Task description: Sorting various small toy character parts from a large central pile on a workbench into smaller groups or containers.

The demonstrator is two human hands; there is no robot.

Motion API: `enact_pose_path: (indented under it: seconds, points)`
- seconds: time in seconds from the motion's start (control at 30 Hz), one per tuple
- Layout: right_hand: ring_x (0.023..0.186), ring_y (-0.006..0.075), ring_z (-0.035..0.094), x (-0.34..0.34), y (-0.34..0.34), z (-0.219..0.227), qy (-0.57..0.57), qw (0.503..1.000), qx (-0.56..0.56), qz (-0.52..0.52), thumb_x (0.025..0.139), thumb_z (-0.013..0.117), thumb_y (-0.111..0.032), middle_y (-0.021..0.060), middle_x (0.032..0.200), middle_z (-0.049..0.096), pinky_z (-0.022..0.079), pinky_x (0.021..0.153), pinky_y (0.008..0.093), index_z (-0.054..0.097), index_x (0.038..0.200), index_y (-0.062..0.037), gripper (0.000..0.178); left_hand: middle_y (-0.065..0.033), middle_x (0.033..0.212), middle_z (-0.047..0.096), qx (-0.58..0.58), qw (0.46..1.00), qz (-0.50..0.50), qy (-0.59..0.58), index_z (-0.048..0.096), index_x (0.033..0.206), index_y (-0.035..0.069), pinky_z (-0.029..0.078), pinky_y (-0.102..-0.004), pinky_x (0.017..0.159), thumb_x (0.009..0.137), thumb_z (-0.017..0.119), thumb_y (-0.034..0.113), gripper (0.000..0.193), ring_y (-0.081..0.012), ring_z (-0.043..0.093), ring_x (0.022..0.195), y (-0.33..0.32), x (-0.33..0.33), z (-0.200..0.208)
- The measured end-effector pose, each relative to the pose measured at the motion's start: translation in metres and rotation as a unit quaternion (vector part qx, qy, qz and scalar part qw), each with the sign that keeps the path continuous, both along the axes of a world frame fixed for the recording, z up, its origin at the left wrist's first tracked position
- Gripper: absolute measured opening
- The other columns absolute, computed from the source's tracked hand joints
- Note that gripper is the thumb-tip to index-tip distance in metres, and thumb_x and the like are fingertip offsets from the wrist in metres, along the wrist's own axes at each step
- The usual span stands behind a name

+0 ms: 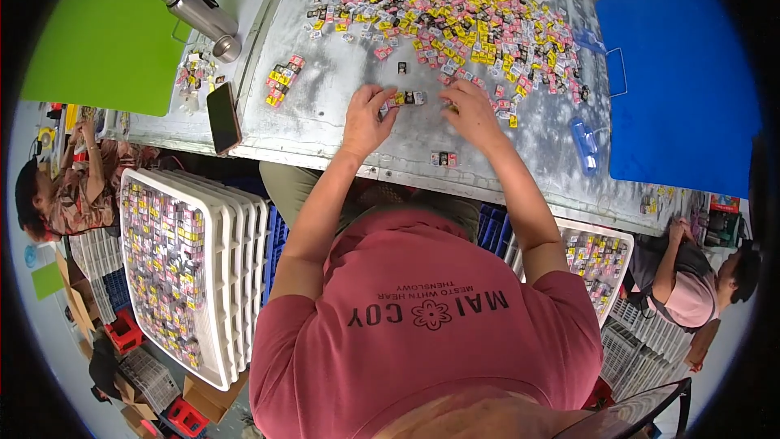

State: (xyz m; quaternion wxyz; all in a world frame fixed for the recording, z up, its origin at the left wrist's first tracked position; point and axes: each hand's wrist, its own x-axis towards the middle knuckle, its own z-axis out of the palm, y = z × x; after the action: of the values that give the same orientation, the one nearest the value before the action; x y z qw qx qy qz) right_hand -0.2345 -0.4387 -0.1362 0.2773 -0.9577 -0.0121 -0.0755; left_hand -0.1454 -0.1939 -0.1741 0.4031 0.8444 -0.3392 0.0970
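**Small Blocks Lined Up in the Clear Strip of a Metal Table**

A worker in a dusty-red T-shirt (422, 268) bends over a scuffed grey metal table (325, 126). On its surface, between the two hands, lies a short row of small block-like pieces (409, 98). The bare left hand (370, 120) has thumb and forefinger pinched around the row's left end, apparently to keep the pieces straight and together. The bare right hand (465, 107) sits just beyond the other end, its fingers curled down near loose pink pieces; from where I stand, I cannot tell whether the tips are closed on anything.

The placing looks practical. A broad spread of loose pink, yellow, black and white pieces (479, 32) lies ahead, within reach, while the bare strip nearer the body seems to leave room to work. A lone dark piece (402, 68) lies just beyond the row, and a short pink-and-black group (444, 159) near the table's front edge. A slanting pink, yellow and black cluster (284, 80) lies well apart to the left, perhaps to avoid mixing.

The row itself is narrow and fairly straight: pinkish at the held end, yellow along the middle, then black and pale grey. Its markings are too small to read.
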Motion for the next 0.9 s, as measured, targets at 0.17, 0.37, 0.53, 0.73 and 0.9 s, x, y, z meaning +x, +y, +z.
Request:
enact_pose_path:
  seconds: [0.17, 0.37, 0.53, 0.73, 0.9]
  points:
    - [0.109, 0.0332, 0.063, -0.003, -0.008, 0.0, -0.016, 0.999, 0.023, -0.041, 0.08, 0.079, -0.011, 0.0123, 0.113, 0.065, 0.051, 0.093, 0.0414, 0.072, 0.115, -0.0064, 0.037, -0.0131, 0.112, 0.062, -0.005, 1.0, -0.011, 0.016, 0.072, 0.122, 0.009, 0.051, -0.0411, 0.092, 0.079, 0.078, 0.01, 0.043, -0.0336, 0.061, 0.107, 0.0, -0.001, 0.002]
    - [0.106, 0.0327, 0.063, 0.002, -0.006, -0.011, -0.068, 0.994, -0.065, -0.057, 0.083, 0.077, -0.013, 0.0099, 0.107, 0.067, 0.049, 0.094, 0.0447, 0.073, 0.109, -0.0079, 0.027, -0.0149, 0.115, 0.061, -0.001, 1.0, -0.017, 0.026, 0.07, 0.125, 0.009, 0.05, -0.0414, 0.096, 0.077, 0.073, 0.006, 0.048, -0.0346, 0.06, 0.11, 0.001, -0.001, 0.002]
    - [0.105, 0.0312, 0.063, 0.007, 0.003, -0.009, -0.049, 0.996, -0.066, -0.022, 0.085, 0.075, -0.014, 0.0072, 0.103, 0.068, 0.047, 0.093, 0.0471, 0.074, 0.105, -0.009, 0.02, -0.015, 0.117, 0.061, -0.003, 0.999, -0.025, 0.029, 0.07, 0.127, 0.008, 0.05, -0.0406, 0.097, 0.077, 0.071, 0.004, 0.049, -0.035, 0.06, 0.112, 0.005, 0.0, 0.0]
    - [0.103, 0.0314, 0.063, 0.005, 0.0, -0.007, -0.051, 0.999, -0.006, -0.013, 0.085, 0.074, -0.012, 0.008, 0.103, 0.067, 0.046, 0.092, 0.047, 0.074, 0.104, -0.0088, 0.019, -0.013, 0.119, 0.062, -0.002, 0.997, -0.045, 0.058, 0.069, 0.128, 0.007, 0.053, -0.0372, 0.088, 0.081, 0.07, 0.001, 0.047, -0.0329, 0.061, 0.109, 0.01, 0.002, 0.003]
    - [0.103, 0.0314, 0.064, 0.001, -0.015, -0.01, -0.089, 0.994, -0.032, -0.059, 0.083, 0.076, -0.012, 0.008, 0.103, 0.067, 0.047, 0.091, 0.0456, 0.074, 0.105, -0.0088, 0.022, -0.0114, 0.118, 0.062, 0.0, 0.998, -0.042, 0.053, 0.07, 0.125, 0.007, 0.053, -0.0347, 0.078, 0.083, 0.071, 0.0, 0.043, -0.0291, 0.062, 0.1, 0.011, 0.004, 0.0]
